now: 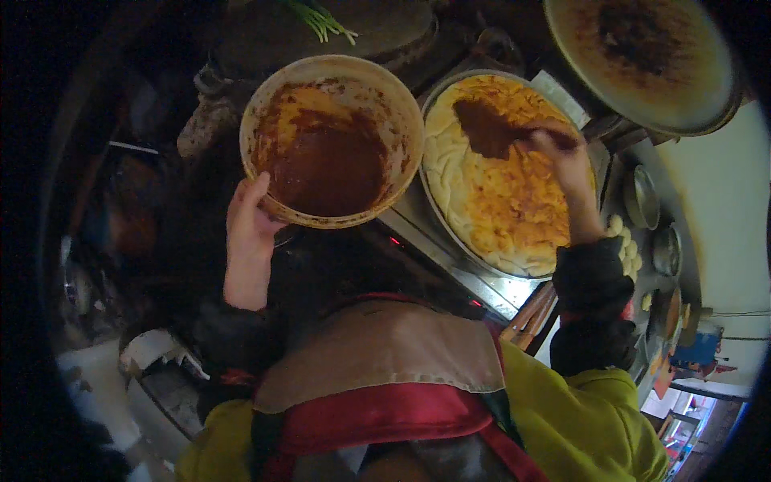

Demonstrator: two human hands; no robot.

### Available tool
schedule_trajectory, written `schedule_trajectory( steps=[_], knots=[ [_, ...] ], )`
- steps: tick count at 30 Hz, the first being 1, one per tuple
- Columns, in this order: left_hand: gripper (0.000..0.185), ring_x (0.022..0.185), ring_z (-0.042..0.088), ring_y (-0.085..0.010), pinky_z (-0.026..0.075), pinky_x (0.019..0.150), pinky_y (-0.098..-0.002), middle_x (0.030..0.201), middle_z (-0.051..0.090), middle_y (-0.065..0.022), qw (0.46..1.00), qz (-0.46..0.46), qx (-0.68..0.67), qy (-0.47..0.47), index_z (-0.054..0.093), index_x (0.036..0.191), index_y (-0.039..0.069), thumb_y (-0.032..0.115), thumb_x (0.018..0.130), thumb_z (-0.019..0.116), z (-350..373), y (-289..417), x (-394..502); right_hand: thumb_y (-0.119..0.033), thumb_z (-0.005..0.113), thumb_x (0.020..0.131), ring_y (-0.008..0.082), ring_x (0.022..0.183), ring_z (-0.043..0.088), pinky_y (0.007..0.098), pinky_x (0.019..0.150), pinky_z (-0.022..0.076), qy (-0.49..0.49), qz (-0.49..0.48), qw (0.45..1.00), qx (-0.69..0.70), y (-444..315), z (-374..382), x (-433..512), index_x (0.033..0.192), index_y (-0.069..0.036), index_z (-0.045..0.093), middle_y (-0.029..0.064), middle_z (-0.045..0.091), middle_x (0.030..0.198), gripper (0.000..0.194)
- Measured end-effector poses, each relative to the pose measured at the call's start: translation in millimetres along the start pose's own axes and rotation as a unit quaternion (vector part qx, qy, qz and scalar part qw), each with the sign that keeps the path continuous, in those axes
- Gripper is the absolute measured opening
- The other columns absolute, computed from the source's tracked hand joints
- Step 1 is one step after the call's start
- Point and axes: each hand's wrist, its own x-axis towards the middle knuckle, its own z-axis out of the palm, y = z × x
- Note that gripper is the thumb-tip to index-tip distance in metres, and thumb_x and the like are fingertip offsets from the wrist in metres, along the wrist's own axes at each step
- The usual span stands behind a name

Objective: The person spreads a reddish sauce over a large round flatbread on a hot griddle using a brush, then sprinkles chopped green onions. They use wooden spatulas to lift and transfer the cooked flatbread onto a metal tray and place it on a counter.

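Observation:
My left hand (250, 220) grips the near left rim of a plastic tub (408, 129), thumb over the edge. Dark brown sauce (325, 175) covers its bottom and streaks the inner wall. To its right, a large flatbread (506, 223) fills a round pan (449, 238). The bread's surface is wrinkled, pale along the left edge and coated orange-brown elsewhere. My right hand (557, 153) is over the bread's right side, closed around a dark brown utensil (563, 135). A dark brown area (485, 129) lies beyond the fingers; blur hides whether it is the tool's head or spread sauce.
A round griddle lid or plate with a scorched centre (638, 42) stands at the far right. Green onions (322, 24) lie on a dark round board (385, 30) at the back. Dough pieces (626, 247) and metal bowls (641, 196) line the right side. Wooden handles (530, 316) jut near my right sleeve.

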Motion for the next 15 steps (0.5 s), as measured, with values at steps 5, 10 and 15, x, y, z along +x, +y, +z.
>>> schedule_trajectory(
  steps=[5, 10, 15],
  knots=[
    [0.045, 0.108, 0.047, -0.0224, 0.042, 0.087, -0.0413, 0.119, 0.048, -0.0078, 0.998, -0.007, 0.042, 0.044, 0.042, 0.117, 0.007, 0.028, 0.081, 0.058, -8, 6, -10, -0.01, 0.064, 0.074, 0.0277, 0.08, 0.057, 0.033, 0.069, 0.0453, -0.325, -0.201, 0.878, -0.287, 14, 33, -27, 0.087, -0.001, 0.058, 0.0127, 0.058, 0.084, 0.016],
    [0.049, 0.111, 0.046, -0.0221, 0.04, 0.09, -0.0401, 0.121, 0.048, -0.0056, 0.994, -0.013, 0.062, 0.089, 0.042, 0.122, 0.007, 0.031, 0.082, 0.056, -11, 1, -19, -0.011, 0.063, 0.076, 0.0225, 0.075, 0.059, 0.0315, 0.067, 0.0461, -0.421, -0.038, 0.878, -0.224, 26, 18, -11, 0.082, -0.002, 0.059, 0.0106, 0.059, 0.08, 0.012],
    [0.034, 0.101, 0.053, -0.02, 0.046, 0.083, -0.0386, 0.11, 0.054, -0.008, 0.997, -0.009, 0.006, 0.079, 0.044, 0.114, 0.005, 0.019, 0.084, 0.053, -9, -6, -22, -0.017, 0.063, 0.075, 0.0221, 0.076, 0.058, 0.0344, 0.064, 0.047, -0.228, 0.03, 0.963, -0.139, 98, 14, 91, 0.104, -0.005, 0.057, 0.0109, 0.059, 0.086, 0.032]
  ],
)
